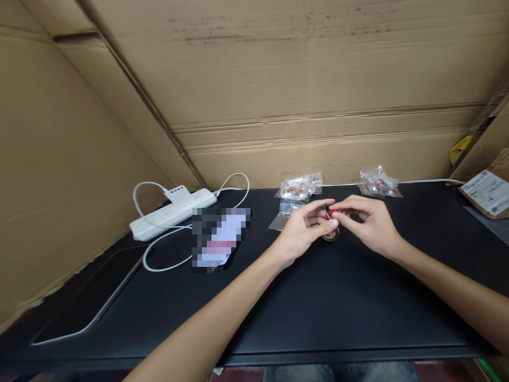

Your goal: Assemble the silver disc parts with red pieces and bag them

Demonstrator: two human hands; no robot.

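My left hand [304,228] pinches a small round metal piece [331,237] by its rim, above the black table [318,307]. My right hand [368,220] meets it from the other side, its thumb and forefinger closed on a small red piece [330,213] at the metal piece. Fingers cover much of both, so I cannot tell their exact kind or whether they are joined. Just behind my left hand lie a clear plastic bag [300,185] with red and silvery parts and a flat clear wrapper [283,215].
Another clear bag of similar parts [379,183] lies at the back. On the left are a white power strip [175,213] with a looping cable, a blurred phone-like object [220,239] and a dark flat panel [89,297]. A labelled package [487,191] stands right; cardboard walls [318,69] enclose the table.
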